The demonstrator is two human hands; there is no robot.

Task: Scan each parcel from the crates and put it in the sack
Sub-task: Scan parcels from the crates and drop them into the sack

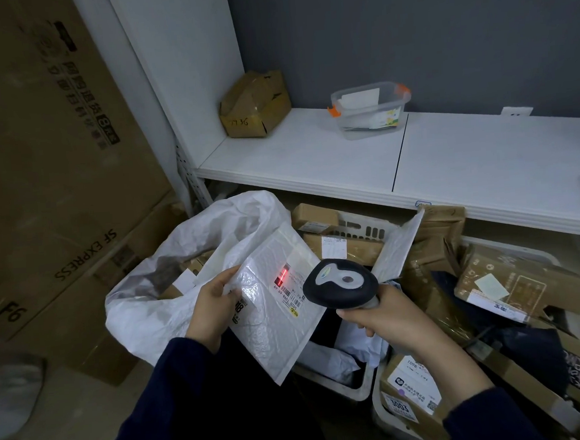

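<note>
Head view: my left hand [215, 304] grips a white bubble-mailer parcel [272, 327] by its left edge, in front of the open white sack [143, 302]. My right hand [388, 319] clasps the scanner [341, 283]. Its red beam lies on the parcel's label [291, 281]. Full crates [365, 230] sit beside the sack, under a white shelf [311, 156].

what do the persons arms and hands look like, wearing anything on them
Both arms are in long, plain dark navy sleeves. The left sleeve and the right sleeve each end at the wrist, and no logo or marking shows on either. The left hand and the right hand are bare: no gloves, and no ring, watch or bracelet is visible.
</note>
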